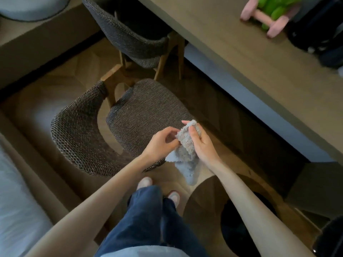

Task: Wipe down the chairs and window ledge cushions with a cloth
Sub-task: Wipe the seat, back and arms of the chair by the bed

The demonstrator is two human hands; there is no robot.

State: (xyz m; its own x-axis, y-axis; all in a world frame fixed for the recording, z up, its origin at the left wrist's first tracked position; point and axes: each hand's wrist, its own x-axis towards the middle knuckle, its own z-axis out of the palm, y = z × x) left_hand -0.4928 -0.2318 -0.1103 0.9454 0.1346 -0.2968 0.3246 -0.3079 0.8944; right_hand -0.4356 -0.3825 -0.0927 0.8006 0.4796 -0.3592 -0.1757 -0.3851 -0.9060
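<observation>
A fluffy grey-blue cloth (186, 154) hangs between both hands above the near edge of a dark woven chair (141, 112). My right hand (201, 143) grips the upper part of the cloth, thumb over it. My left hand (161, 141) pinches the cloth's left edge with curled fingers. The chair's curved backrest (74, 134) is to the left of its seat. A second woven chair (130, 36) stands farther back, pushed partly under the desk. A round grey cushion (27, 10) lies on the ledge at top left.
A long wooden desk (250, 58) runs along the right, carrying pink and green dumbbells (269, 17) and a dark bag (319, 34). A round black bin (239, 227) stands on the floor at lower right. A pale bed edge (16, 210) lies at left. My legs and slippers are below the cloth.
</observation>
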